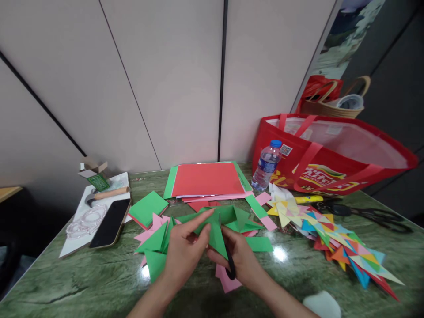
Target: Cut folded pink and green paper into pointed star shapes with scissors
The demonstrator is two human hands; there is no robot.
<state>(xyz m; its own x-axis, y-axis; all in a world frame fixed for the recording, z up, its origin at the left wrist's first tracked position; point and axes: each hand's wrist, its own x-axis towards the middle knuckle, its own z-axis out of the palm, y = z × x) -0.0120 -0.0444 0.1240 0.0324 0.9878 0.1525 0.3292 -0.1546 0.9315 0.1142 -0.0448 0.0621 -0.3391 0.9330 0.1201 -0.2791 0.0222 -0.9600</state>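
My left hand [187, 247] pinches a folded piece of green paper [217, 238] between thumb and fingers. Scissors with a black handle [231, 267] are in my right hand [243, 256], and their blade lies along the green paper's edge. My right fingers also reach under that paper. Below and around both hands lie loose green paper pieces [155, 263] and pink ones [228, 282], some folded to points. How far the scissors are opened is hidden by the paper and fingers.
Red sheets [208, 179] lie stacked at the back. A bottle [266, 165] stands by a red bag [331, 154]. Colourful folded paper [347, 243] and a second pair of black scissors [380, 216] lie right. A phone [111, 223], hammer [107, 194] and small box [96, 174] sit left.
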